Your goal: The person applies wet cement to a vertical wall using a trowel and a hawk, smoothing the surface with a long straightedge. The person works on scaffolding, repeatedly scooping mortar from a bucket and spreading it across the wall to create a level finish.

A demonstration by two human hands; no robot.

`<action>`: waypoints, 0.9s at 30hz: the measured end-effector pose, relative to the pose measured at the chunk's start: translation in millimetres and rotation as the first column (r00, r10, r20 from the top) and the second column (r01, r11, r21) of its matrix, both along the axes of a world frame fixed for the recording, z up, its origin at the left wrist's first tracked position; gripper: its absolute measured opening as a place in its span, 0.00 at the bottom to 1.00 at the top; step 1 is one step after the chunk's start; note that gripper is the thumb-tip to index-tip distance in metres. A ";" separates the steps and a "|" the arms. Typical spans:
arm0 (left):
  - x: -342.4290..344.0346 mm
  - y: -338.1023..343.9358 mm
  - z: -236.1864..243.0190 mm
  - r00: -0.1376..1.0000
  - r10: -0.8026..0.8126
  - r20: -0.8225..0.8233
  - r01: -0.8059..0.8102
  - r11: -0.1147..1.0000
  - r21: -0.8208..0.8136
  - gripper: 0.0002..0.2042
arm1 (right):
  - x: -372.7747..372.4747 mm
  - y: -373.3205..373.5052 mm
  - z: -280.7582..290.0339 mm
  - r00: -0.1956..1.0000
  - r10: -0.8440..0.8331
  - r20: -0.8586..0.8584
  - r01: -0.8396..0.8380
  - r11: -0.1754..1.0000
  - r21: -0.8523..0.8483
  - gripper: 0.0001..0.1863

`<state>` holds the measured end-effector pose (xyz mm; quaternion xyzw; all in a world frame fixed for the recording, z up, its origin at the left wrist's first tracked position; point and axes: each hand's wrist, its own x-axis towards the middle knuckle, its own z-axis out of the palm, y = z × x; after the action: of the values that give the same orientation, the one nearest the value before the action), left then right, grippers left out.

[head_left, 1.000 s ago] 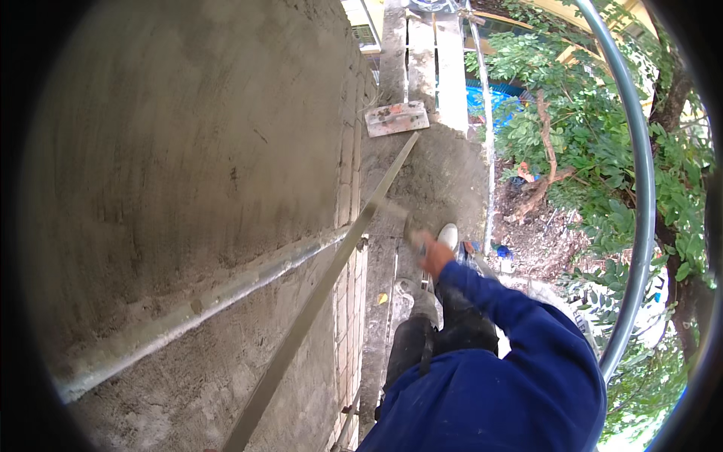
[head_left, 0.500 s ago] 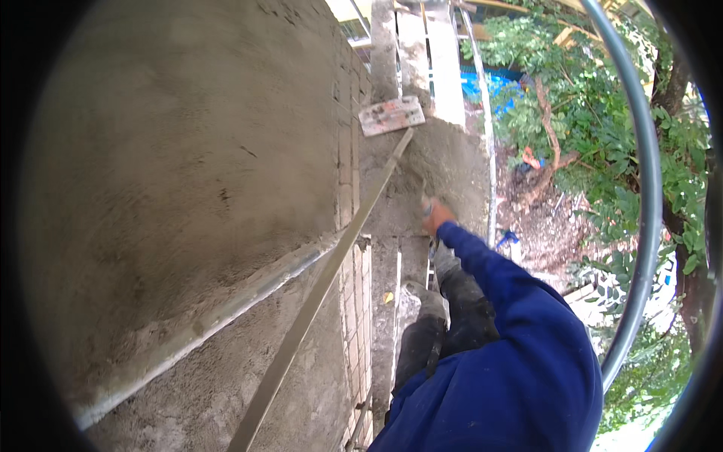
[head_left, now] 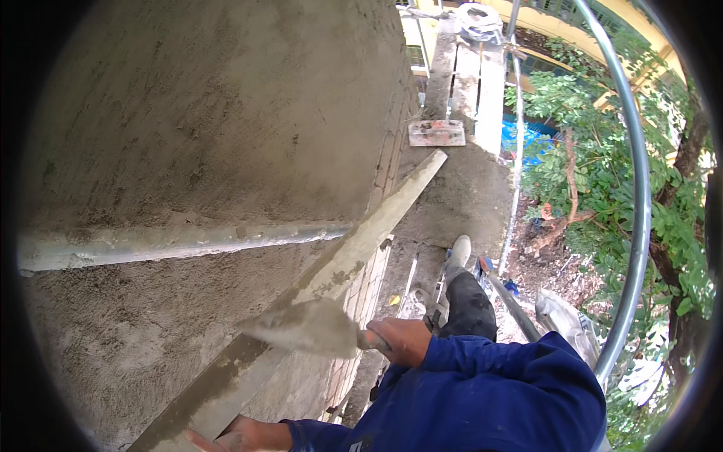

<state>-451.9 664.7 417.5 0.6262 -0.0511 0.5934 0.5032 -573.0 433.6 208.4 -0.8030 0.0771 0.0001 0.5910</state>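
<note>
My right hand is closed on the handle of a mortar-coated trowel, whose blade lies over the long straightedge. My left hand, low in the picture, grips the straightedge's lower part. Patches of wet mortar mark the straightedge, which slants up to the right beside a plastered wall. A light metal strip runs along that wall behind it. Past the straightedge's top end a dirty rectangular float lies on mortar-covered boarding.
I stand on scaffold planks, my boot beside a grey mortar patch. A curved steel tube and pale sacking border the right side, with trees and ground below. A coiled item sits on the far planks.
My right hand has swung down-left with the trowel onto the straightedge. My left hand has come into view gripping it. The straightedge now shows a wider, mortar-smeared face; the view has shifted.
</note>
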 end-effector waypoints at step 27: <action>14.7 -83.2 -12.5 0.992 -0.120 -0.025 0.115 0.983 -0.140 0.21 | 80.2 -141.7 -368.7 0.699 -0.229 -0.678 0.659 -0.163 0.734 0.17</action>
<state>-437.2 581.5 405.0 0.5955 -0.0384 0.5542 0.5803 -492.7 291.9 -160.3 -0.0770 0.4266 -0.0293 0.9007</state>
